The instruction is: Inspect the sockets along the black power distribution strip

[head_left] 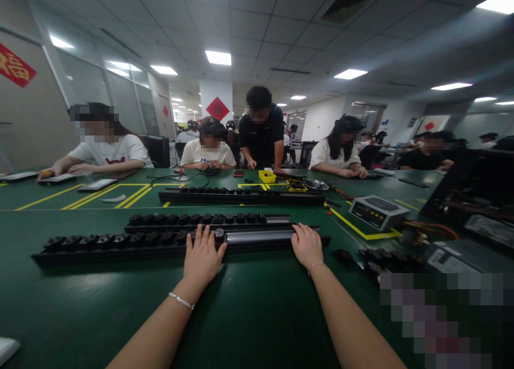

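Across the green table in front of me lies a long black rail (257, 246) with a row of black socket-like modules (132, 239) along its left and middle. A bare silvery channel (259, 236) shows on its right part. My left hand (203, 256) rests over the rail with fingers spread, its thumb beside the last module (219, 234). My right hand (307, 246) has its fingers bent together over the rail near its right end; its thumb is hard to make out. Just behind, a second rail (201, 226) carries similar modules.
A third black rail (241, 197) lies farther back. Loose black modules (371, 259), a power supply unit (377, 212) and an open computer case (474, 208) stand to the right. A yellow bin (266, 177) sits at the back. Several people work across the table.
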Demonstrator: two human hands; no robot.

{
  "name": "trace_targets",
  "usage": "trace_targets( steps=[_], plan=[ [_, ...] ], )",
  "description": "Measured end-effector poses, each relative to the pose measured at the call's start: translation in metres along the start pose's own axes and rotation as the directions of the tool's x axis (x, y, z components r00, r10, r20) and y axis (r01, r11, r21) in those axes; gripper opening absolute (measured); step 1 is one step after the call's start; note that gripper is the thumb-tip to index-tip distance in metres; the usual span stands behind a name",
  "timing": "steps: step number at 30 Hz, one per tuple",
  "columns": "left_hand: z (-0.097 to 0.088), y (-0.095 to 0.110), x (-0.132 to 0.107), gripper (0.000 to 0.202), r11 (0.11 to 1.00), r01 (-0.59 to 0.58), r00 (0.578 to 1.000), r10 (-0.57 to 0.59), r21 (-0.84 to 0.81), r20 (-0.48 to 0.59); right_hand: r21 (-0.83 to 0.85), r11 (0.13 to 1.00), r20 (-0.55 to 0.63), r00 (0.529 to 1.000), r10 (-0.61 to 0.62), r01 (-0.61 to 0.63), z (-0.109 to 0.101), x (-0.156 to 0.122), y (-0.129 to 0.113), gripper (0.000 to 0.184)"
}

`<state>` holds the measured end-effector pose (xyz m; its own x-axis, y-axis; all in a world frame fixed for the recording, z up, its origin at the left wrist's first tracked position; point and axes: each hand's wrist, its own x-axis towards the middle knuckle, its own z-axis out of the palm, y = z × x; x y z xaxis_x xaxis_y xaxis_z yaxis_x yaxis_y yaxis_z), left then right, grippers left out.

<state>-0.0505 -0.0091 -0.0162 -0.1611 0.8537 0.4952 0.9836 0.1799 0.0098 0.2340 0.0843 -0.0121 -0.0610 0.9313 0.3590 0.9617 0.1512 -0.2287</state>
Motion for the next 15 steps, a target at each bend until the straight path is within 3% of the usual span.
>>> trace_targets(
  steps=[5,15],
  plan=[
    [0.001,0.0,-0.005,0.062,0.995,-0.097,0.995,0.097,0.003,0.009,-0.005,1.0,-0.003,1.0,-0.001,0.001,-0.001,0.0,-0.001,0.048],
    [0.007,0.013,-0.004,0.056,0.988,-0.143,0.99,0.143,-0.059,0.0,-0.011,1.0,-0.031,0.999,0.005,-0.006,0.001,0.0,-0.001,0.045]
  ],
)
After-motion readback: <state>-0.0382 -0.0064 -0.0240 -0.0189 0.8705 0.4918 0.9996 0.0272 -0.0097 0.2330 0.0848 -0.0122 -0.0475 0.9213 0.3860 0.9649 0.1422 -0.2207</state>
